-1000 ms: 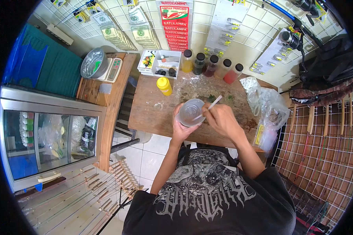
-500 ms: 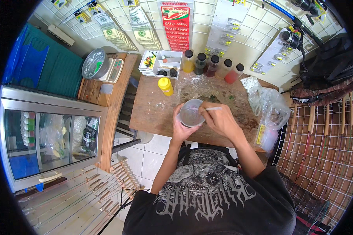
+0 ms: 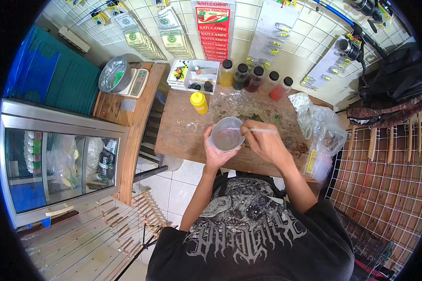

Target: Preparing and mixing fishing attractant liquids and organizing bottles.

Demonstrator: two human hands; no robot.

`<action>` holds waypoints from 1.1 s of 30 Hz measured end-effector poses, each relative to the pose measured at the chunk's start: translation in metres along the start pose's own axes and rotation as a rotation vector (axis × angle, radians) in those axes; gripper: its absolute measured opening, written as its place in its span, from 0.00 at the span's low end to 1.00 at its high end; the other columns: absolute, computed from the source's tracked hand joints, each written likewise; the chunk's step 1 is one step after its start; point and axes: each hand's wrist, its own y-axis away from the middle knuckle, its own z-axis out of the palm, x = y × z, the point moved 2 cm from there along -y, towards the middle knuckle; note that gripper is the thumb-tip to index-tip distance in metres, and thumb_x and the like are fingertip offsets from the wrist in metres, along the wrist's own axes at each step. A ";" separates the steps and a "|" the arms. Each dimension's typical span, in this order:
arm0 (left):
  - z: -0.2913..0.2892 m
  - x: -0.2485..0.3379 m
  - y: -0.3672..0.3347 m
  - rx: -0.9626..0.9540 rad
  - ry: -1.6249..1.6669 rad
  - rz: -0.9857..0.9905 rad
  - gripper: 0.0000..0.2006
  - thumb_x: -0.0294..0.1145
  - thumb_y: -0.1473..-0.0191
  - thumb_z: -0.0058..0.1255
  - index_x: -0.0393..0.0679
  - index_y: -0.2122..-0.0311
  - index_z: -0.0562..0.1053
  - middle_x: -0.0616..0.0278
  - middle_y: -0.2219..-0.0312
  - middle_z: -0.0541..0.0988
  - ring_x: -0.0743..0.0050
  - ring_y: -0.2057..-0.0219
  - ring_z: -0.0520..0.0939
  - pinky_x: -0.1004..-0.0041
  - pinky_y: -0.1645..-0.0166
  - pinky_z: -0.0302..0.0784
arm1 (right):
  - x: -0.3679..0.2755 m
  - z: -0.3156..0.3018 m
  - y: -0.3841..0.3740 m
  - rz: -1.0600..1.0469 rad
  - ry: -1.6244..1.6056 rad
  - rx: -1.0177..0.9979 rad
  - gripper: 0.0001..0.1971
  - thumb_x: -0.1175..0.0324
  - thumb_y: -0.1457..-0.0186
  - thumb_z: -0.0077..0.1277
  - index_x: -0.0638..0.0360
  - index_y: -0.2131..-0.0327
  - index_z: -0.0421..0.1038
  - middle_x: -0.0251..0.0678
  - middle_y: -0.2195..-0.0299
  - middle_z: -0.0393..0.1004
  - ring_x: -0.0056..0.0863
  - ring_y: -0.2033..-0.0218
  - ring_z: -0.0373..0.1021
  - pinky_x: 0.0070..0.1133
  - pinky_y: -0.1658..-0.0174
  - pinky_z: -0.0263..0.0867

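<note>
A brown wooden table (image 3: 178,140) takes up the middle of the view, with a silver-framed, glass-fronted cabinet (image 3: 122,159) standing apart from it on the left. Crumpled, clear plastic bags (image 3: 321,126) lie at the table's right end. Along the back are a white, rectangular plastic tray (image 3: 217,75) with small items inside and, just beside it, a row of five clear, black-capped bottles (image 3: 254,82) holding liquids of different colours.

The right hand (image 3: 265,143) hangs at the right rim of a translucent, round plastic cup (image 3: 216,136), which is above the near part of the table, in front of the person's body. The left hand (image 3: 218,154) grasps this cup from below and the side, fingers curled around its wall, mouth facing up. A yellow plastic squeeze bottle (image 3: 199,103) stands upright behind it, a little to the left.

Smallest is the thin, whitish stick (image 3: 262,130), pinched between the right thumb and fingers. A second ago it slanted steeply; now it lies nearly level, one end over the cup's mouth. That suggests it is being worked around inside the cup; whether its tip touches the contents, I cannot tell.
</note>
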 end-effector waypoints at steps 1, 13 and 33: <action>0.001 0.001 -0.001 -0.008 -0.011 -0.007 0.52 0.33 0.69 0.77 0.40 0.40 0.54 0.52 0.47 0.65 0.59 0.45 0.70 0.60 0.40 0.67 | -0.002 0.005 0.001 -0.109 -0.044 0.029 0.08 0.70 0.39 0.48 0.65 0.68 0.71 0.49 0.73 0.72 0.50 0.71 0.71 0.35 0.68 0.65; -0.004 0.002 -0.002 0.025 -0.113 0.087 0.50 0.33 0.69 0.77 0.38 0.40 0.57 0.49 0.47 0.68 0.56 0.46 0.73 0.59 0.41 0.69 | -0.001 0.003 -0.003 -0.164 -0.005 0.048 0.06 0.71 0.42 0.51 0.64 0.68 0.73 0.49 0.73 0.75 0.50 0.71 0.73 0.36 0.69 0.68; -0.004 0.005 -0.009 -0.042 -0.037 0.000 0.46 0.37 0.66 0.76 0.34 0.42 0.64 0.47 0.48 0.72 0.51 0.45 0.73 0.57 0.40 0.67 | -0.008 0.009 -0.002 -0.153 -0.047 -0.034 0.07 0.70 0.41 0.50 0.64 0.69 0.72 0.49 0.76 0.73 0.51 0.72 0.72 0.38 0.70 0.67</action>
